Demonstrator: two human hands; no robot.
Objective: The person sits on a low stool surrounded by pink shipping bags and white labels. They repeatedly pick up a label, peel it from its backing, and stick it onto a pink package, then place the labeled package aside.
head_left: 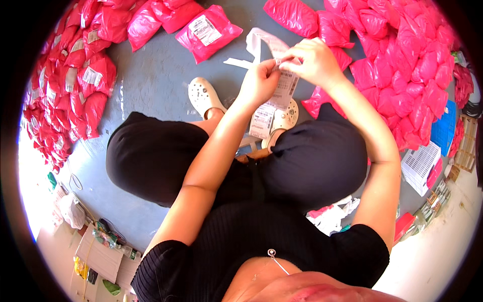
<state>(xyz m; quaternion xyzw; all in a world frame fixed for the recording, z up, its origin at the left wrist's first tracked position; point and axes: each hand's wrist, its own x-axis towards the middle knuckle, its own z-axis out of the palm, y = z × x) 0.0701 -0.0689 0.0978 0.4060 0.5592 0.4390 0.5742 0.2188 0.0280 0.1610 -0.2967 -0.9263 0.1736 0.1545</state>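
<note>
A strip of white printed shipping labels [288, 86] hangs between my knees, its lower part [262, 121] dangling above one clog. My left hand [260, 79] pinches the strip at its left edge, fingertips closed. Right beside it, my right hand [313, 60] grips the strip's upper part with bent fingers. Above the hands a pale loop of the strip [262, 39] curls up and away to the left. A pink plastic mailer bag [209, 33] with a label on it lies on the floor just beyond my hands.
Many pink parcels [80, 75] are heaped at the left, and a larger heap of pink parcels [402, 65] rises at the right. White clogs [204, 95] are on my feet. A white plastic crate [421, 166] and a blue crate [445, 128] stand at the far right.
</note>
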